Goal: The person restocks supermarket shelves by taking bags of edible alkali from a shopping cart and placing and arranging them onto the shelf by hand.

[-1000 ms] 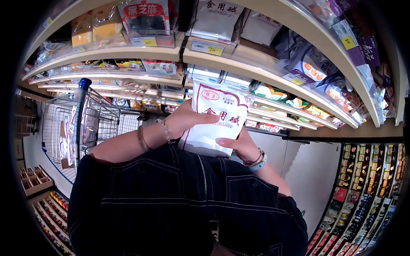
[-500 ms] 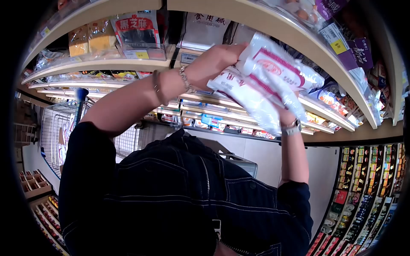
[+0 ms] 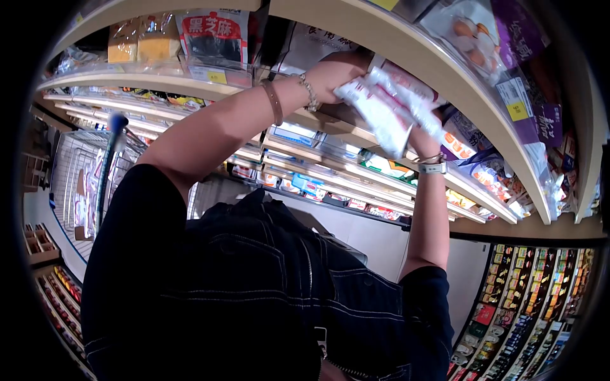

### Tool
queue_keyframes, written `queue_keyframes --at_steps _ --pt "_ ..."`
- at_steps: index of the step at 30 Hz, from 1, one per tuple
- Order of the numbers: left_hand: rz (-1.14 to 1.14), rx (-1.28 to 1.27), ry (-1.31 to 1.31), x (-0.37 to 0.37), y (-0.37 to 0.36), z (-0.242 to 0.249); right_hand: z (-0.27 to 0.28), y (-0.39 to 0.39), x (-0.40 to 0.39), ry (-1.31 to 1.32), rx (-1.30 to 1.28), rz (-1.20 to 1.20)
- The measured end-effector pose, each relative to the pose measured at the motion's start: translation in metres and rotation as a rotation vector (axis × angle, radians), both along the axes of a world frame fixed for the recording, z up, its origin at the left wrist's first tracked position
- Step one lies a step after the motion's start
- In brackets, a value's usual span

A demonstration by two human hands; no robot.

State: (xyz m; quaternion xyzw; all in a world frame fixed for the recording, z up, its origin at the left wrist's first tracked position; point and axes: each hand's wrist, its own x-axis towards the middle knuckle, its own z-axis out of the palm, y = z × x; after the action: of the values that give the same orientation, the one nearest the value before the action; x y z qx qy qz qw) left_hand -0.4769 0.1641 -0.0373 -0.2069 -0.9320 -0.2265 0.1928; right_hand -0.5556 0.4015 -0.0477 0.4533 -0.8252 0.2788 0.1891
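Observation:
Several white plastic packets with purplish-red print [image 3: 381,114] are bunched between my two hands, in front of a shelf at the upper middle. My left hand [image 3: 343,75], with a beaded bracelet and a bangle on its wrist, reaches up and grips the packets' upper end; its fingertips are hidden. From below, my right hand [image 3: 422,143], wearing a watch, is closed around their lower side, its fingers mostly covered. Just behind my left hand, a similar white bag with dark lettering [image 3: 311,47] stands on the shelf.
Curved wooden shelf edges [image 3: 381,38] surround my hands. Left on the shelf stands a black sesame bag [image 3: 213,38]; yellow blocks in clear wrap [image 3: 155,41] sit beside it. A shopping cart [image 3: 73,165] with packets inside is at the left. Purple packs [image 3: 521,35] are upper right.
Both hands have moved the packets farther up and in toward the shelf. The packets are turned and bunched closer together. The view has shifted slightly.

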Motion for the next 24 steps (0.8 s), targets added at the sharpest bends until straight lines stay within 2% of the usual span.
queue_keyframes --at_steps 2,3,5,6,7,8,9,10,11,12,13,16,17,21,23,24 --pt "0.095 0.068 -0.378 0.01 0.005 0.017 0.034 -0.016 0.004 -0.087 1.053 -0.369" --pt "0.151 0.018 -0.413 0.017 0.01 0.041 0.031 -0.007 -0.002 -0.189 0.77 -0.297" --pt "0.105 0.153 -0.634 0.024 0.009 0.056 0.034 0.003 -0.005 -0.37 0.235 -0.036" --pt "0.079 0.231 -0.723 0.032 0.008 0.07 0.044 0.007 0.006 -0.525 0.226 -0.094" --pt "0.012 0.38 -0.675 0.027 0.006 0.062 0.034 0.01 0.004 -0.878 -0.123 -0.035" --pt "-0.055 0.527 -0.623 0.019 0.005 0.048 0.046 0.002 0.023 -0.943 -0.28 0.091" --pt "-0.121 0.674 -0.566 0.011 0.003 0.037 0.044 -0.004 0.027 -0.902 -0.344 0.13" --pt "-0.046 0.619 -0.469 0.007 0.004 0.034 0.042 -0.009 0.03 -0.861 -0.406 0.169" --pt "0.03 0.562 -0.375 0.002 0.008 0.032 0.032 -0.018 0.027 -0.753 -0.613 0.145" --pt "0.104 0.503 -0.284 -0.005 0.013 0.03 0.031 -0.023 0.021 -0.749 -0.657 0.142" --pt "0.076 0.498 -0.304 -0.021 0.015 0.028 0.031 -0.027 0.015 -0.743 -0.702 0.139" --pt "0.121 0.397 0.01 -0.033 0.023 0.026 0.031 -0.035 0.005 -0.773 -0.768 0.15" --pt "0.228 0.348 0.002 -0.035 0.029 0.028 0.032 -0.037 0.002 -0.789 -0.779 0.161" --pt "0.305 0.202 0.038 -0.033 0.029 0.04 0.031 -0.046 -0.007 -0.898 -0.861 0.049" --pt "0.286 0.183 0.131 -0.039 0.024 0.036 0.024 -0.052 -0.025 -0.472 -0.638 -0.001" --pt "0.292 0.231 0.082 -0.039 0.024 0.034 0.019 -0.052 -0.028 -0.428 -0.651 0.006"
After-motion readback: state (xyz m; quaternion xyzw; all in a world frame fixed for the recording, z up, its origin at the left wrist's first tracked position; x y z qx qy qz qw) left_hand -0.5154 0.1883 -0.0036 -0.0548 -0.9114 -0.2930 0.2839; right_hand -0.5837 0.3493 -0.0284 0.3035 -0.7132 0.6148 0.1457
